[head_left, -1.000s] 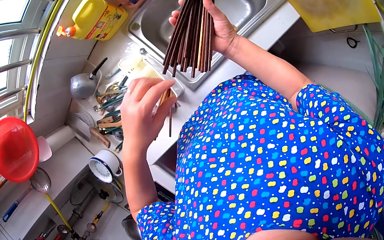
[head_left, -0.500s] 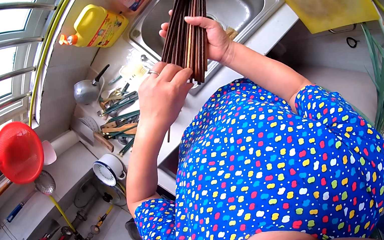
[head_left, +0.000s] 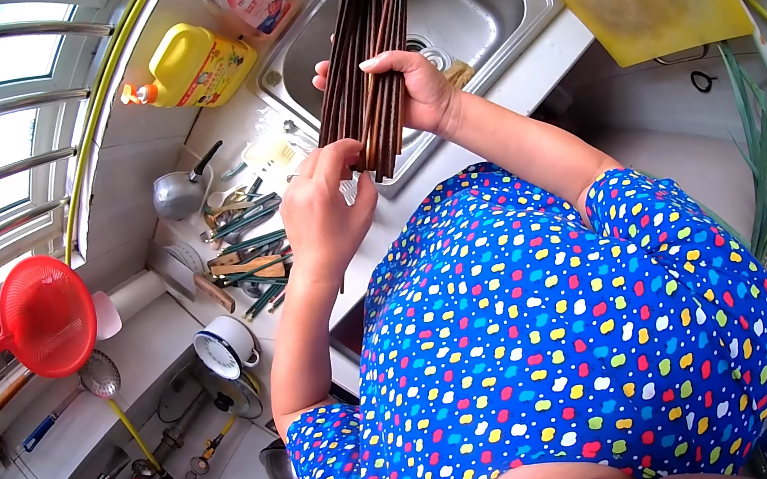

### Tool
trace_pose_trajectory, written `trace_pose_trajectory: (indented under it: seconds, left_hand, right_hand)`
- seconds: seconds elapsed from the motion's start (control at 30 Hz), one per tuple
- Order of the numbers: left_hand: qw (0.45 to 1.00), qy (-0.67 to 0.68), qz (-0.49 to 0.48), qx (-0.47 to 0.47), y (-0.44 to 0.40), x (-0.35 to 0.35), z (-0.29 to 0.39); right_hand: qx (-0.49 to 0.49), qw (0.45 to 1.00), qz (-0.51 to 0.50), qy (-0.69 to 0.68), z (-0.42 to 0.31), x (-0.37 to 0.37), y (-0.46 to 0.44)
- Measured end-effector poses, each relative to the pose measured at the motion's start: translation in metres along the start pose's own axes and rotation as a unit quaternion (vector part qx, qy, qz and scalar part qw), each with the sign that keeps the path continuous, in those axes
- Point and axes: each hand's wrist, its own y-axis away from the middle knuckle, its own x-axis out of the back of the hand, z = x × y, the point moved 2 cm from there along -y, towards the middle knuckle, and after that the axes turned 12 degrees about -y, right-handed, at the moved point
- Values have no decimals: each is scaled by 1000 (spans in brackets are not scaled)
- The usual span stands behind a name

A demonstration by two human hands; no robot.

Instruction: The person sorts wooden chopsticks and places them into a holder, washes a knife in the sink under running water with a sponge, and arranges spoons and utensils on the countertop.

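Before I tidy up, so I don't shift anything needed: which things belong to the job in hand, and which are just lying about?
In use:
dark chopsticks, held in the right hand
left hand, at their near ends

Apparently idle:
yellow bottle
red strainer
grey pot

A bundle of dark sticks (head_left: 364,50) is clasped in the right hand (head_left: 425,93), partly over a steel sink (head_left: 481,5), while the left hand (head_left: 325,207) is held at its lower ends, fingers curled. Utensils (head_left: 251,267) are spread on the counter (head_left: 533,69) near a grey pot (head_left: 177,196). A yellow jug (head_left: 201,67) is seen beside the sink; a spotted blue shirt (head_left: 563,341) is worn.
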Motion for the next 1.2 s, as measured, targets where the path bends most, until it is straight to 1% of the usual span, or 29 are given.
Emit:
trace_pose_trajectory:
  seconds: [0.03, 0.07, 0.1, 0.17, 0.2, 0.27, 0.33, 0.4, 0.43, 0.5, 0.63, 0.73, 0.8, 0.93, 1.0, 1.1, 1.2]
  left_hand:
    - [998, 42, -21, 44, -1, 0, 1]
    - [992, 85, -42, 88, -1, 0, 1]
    - [991, 85, -42, 89, -2, 0, 2]
    - [971, 147, -71, 174, -4, -2, -1]
    - [971, 146, -71, 175, -6, -2, -2]
    - [977, 73, -89, 182, -11, -4, -4]
    - [975, 62, -96, 191, -16, -3, 0]
    - [978, 13, -110, 179, -21, -5, 2]
    - [978, 13, -110, 179, -21, -7, 1]
    - [983, -7, -91, 160, -21, -11, -1]
    - [979, 9, -110, 172, -24, -16, -3]
    - [979, -18, -113, 168, -26, -15, 2]
    - [974, 21, -119, 191, -28, -15, 2]
    - [974, 18, -135, 183, -29, -16, 0]
    - [968, 26, -161, 193, -30, -16, 0]
    - [961, 39, -176, 209, -32, -14, 1]
    - [962, 31, -180, 204, -33, -13, 2]
  right_hand:
    - [6, 999, 4, 34, 1, -1, 0]
    - [5, 999, 4, 34, 2, 0, 0]
    - [8, 999, 7, 37, 2, 0, 0]
    - [10, 999, 9, 40, 4, 0, 0]
    - [11, 999, 14, 29, 5, 0, -1]
    - [11, 1000, 18, 19, 8, 0, -1]
    - [12, 1000, 21, 12, 10, -1, -1]
    - [14, 1000, 24, 2, 12, -2, -2]
    - [18, 999, 26, -6, 12, -2, -2]
    - [21, 999, 29, -8, 12, 0, -3]
    - [29, 999, 44, -11, 14, 0, -3]
    - [26, 999, 37, -9, 13, 2, -4]
    - [28, 999, 40, -13, 14, 3, -5]
    - [32, 999, 40, -7, 15, 4, -5]
    - [33, 999, 38, -5, 15, 5, -6]
    - [34, 999, 37, 0, 15, 4, -6]
    - [37, 999, 35, 8, 16, 3, -6]
